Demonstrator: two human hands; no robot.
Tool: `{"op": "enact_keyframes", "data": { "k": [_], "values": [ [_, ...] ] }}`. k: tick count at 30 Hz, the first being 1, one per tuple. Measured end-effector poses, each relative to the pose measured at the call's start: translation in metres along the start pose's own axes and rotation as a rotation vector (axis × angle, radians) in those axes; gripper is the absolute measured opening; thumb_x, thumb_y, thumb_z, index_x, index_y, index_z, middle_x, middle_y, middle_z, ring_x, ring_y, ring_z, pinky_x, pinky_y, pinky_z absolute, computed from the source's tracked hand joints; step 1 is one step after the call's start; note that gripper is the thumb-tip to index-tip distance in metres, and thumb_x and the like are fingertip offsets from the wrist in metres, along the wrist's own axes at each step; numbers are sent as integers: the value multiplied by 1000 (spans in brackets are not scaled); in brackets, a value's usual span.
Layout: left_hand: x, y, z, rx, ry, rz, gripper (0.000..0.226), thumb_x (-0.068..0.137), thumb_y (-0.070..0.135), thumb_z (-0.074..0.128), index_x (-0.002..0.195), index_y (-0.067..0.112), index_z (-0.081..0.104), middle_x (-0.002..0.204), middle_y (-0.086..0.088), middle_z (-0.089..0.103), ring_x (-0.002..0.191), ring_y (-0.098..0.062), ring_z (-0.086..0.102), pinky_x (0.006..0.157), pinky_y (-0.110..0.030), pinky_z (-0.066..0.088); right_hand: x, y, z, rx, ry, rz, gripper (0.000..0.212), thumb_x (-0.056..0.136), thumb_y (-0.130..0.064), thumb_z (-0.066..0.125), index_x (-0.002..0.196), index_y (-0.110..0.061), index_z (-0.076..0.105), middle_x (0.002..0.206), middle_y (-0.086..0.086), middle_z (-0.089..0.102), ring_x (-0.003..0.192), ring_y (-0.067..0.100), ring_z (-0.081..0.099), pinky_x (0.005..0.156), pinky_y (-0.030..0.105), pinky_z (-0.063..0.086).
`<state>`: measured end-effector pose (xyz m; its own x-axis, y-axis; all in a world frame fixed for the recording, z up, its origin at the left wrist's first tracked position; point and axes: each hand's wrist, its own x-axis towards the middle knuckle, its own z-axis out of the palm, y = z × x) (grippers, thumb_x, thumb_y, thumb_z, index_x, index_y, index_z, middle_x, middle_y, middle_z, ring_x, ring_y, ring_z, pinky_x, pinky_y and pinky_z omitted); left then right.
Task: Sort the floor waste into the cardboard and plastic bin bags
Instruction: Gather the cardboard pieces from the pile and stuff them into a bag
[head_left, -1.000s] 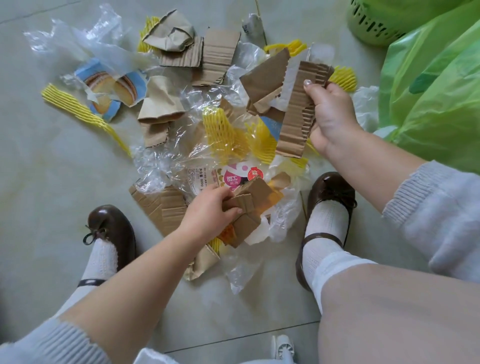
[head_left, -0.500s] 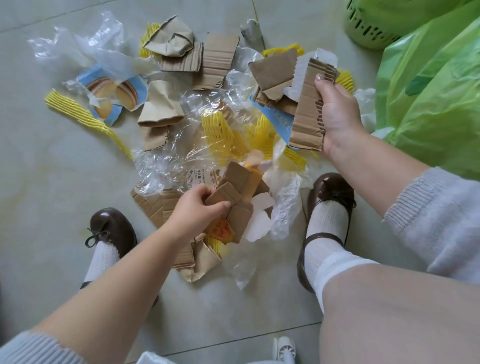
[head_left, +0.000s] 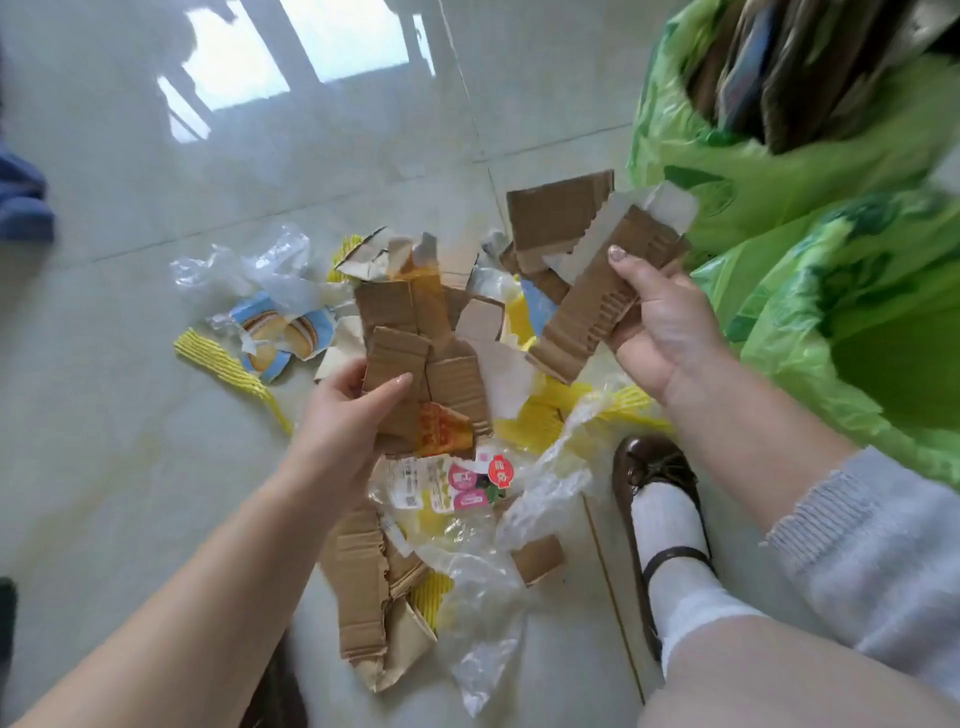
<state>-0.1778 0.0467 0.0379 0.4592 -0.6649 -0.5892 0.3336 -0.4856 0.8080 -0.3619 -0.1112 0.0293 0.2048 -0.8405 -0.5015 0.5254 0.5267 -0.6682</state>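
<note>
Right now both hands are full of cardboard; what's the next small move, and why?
Probably carry the right hand with its corrugated strip up to the open green bag at upper right, which already seems to hold brown sheets. It is the nearer hand; the left hand and its cardboard bundle can follow.

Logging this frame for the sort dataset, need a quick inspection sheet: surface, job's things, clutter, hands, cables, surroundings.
Surface: glossy pale tiled floor, window glare on it.
Job's things: cardboard scraps, clear plastic film and yellow foam netting mixed in one pile; upper green bag already holds cardboard; lower green bag, contents not visible.
Clutter: printed cake wrapper, labelled wrapper.
Hands: left hand holds a cardboard bundle; right hand grips a corrugated strip.
Cables: nothing seen.
Surroundings: brown shoe, blue object at left edge.
</note>
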Motion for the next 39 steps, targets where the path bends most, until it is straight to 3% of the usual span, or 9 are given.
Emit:
{"op": "enact_keyframes", "data": {
  "k": [8, 13, 18, 24, 26, 29, 33, 36, 39],
  "values": [
    [16, 109, 94, -191, -86, 264, 21, 91, 1, 51, 99, 16, 63, 78, 0, 74, 70, -19, 69, 65, -37, 56, -17, -97, 15, 154, 100, -138, 15, 90, -6, 56, 90, -21, 61, 70, -3, 73, 67, 10, 69, 70, 31, 57],
    [11, 152, 175, -186, -194, 364, 28, 93, -1, 48, 108, 16, 63, 92, -7, 72, 83, -30, 65, 77, -52, 49, -21, -159, -1, -3, 332, -351, 2, 91, -20, 56, 92, -20, 58, 79, -4, 65, 58, -2, 64, 49, 14, 48],
    [13, 172, 255, -152, -291, 464, 32, 92, -4, 47, 102, 22, 64, 85, 0, 73, 76, -21, 66, 63, -35, 50, -10, -206, -23, 76, 409, -553, 16, 92, -18, 52, 103, -21, 62, 101, 2, 68, 89, 12, 67, 70, 25, 50],
    [32, 164, 317, -77, -88, 629, 34, 90, 1, 53, 97, 32, 66, 91, 4, 73, 84, -13, 67, 77, -28, 56, 23, -209, -20, -101, 478, -615, 16, 93, -23, 53, 104, -26, 64, 111, 0, 66, 99, 14, 62, 84, 33, 51],
    [39, 156, 324, -38, -20, 676, 34, 90, 1, 52, 108, 25, 66, 97, 5, 72, 85, -9, 65, 77, -22, 52, 32, -202, -13, -203, 460, -655, 14, 93, -21, 53, 95, -32, 61, 108, -4, 66, 97, 8, 61, 88, 30, 48],
    [47, 145, 325, -17, 30, 716, 40, 89, -2, 51, 117, 21, 65, 105, 3, 71, 96, -13, 65, 86, -29, 53, 46, -189, -3, -326, 349, -698, 22, 93, -17, 53, 112, -24, 61, 107, -6, 66, 99, 6, 61, 87, 19, 48],
    [49, 139, 327, 34, -57, 761, 39, 92, 0, 50, 122, 21, 62, 111, -1, 70, 105, -17, 64, 89, -29, 50, 68, -175, 3, -595, 178, -816, 33, 92, -17, 50, 124, -16, 58, 121, -4, 61, 114, 9, 56, 101, 22, 43],
    [56, 139, 329, 95, -119, 742, 38, 95, 6, 46, 126, 23, 59, 117, 3, 67, 111, -11, 61, 97, -30, 47, 86, -171, 4, -821, 68, -875, 43, 91, -6, 46, 133, -17, 52, 131, -6, 55, 124, 3, 46, 106, 10, 30],
    [74, 136, 330, 222, -186, 716, 43, 92, 19, 44, 134, 27, 51, 129, 5, 61, 123, -9, 52, 108, -40, 40, 110, -168, -3, -945, 100, -751, 43, 91, -16, 44, 134, -19, 49, 131, 3, 57, 124, 15, 50, 107, 22, 35]
  ]
}}
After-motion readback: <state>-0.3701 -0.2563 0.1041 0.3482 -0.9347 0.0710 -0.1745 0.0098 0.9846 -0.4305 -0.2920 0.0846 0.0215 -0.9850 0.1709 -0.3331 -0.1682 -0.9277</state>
